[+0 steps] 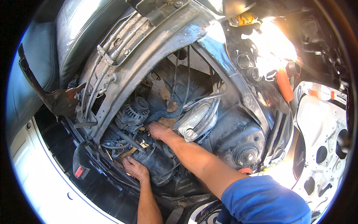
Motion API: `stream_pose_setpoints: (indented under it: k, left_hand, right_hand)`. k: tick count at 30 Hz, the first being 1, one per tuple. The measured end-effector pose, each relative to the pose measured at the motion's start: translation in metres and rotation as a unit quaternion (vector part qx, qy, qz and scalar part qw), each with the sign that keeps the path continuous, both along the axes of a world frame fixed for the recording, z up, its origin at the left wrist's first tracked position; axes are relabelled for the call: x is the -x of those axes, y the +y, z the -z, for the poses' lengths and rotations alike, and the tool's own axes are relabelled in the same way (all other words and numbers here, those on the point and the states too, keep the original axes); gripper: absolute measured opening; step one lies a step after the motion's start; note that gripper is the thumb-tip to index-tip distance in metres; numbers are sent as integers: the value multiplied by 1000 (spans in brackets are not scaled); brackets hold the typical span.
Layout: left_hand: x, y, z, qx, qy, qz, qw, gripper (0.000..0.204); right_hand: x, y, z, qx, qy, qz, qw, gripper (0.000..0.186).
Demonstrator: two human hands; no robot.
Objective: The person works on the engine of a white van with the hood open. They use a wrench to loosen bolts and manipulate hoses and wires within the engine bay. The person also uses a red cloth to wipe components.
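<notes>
Both my hands are down in an opened engine bay. My right hand [158,130] reaches in beside the alternator [135,114], fingers curled downward, with their tips hidden among the parts. Lower left, my left hand [135,168] has its fingers bent in next to a black cylindrical part [154,164]. A tan scrap [129,152] shows just above its fingertips. What either hand grips is hidden. Under my right wrist, a brownish cardboard-like piece [169,122] lies behind the hand. A silvery metal housing with pipes [197,117] sits to the right of that wrist.
A bare metal frame [160,48] arches over the bay. Grey seats [84,33] stand at the far left, near a seat-belt buckle [79,171]. To the right are a strut-tower-like mount [246,155], an orange cylinder [284,85], a yellow-labelled bottle [244,19] and a stripped white door [320,123].
</notes>
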State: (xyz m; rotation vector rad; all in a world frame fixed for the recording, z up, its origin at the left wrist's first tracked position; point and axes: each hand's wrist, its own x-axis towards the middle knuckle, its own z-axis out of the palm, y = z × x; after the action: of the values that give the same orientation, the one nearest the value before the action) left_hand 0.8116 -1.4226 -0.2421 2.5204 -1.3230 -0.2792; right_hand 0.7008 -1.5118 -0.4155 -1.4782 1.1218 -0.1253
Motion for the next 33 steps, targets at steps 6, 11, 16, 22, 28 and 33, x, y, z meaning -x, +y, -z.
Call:
stream_pose_setpoints:
  k: [6,11,16,22,28,33]
  left_hand:
    - [-4,3,4,-9,-9,-5,1000,35]
    - [-9,6,9,16,-9,8,1000,37]
    - [-10,6,11,18,16,-12,1000,34]
    - [-9,5,8,-11,-4,-15,1000,36]
    - [-5,3,7,13,16,-12,1000,37]
    - [-2,2,5,1,0,-25,1000,38]
  right_hand:
    - [1,-7,-4,5,10,-10,1000,32]
    - [7,-16,-18,-36,22,-50,998,32]
    - [2,-18,-14,-5,9,-16,1000,31]
    - [-7,-20,-4,13,-15,-45,999,33]
    - [11,-12,-21,-22,-58,-28,998,33]
    - [30,4,-35,-22,-86,5,996,34]
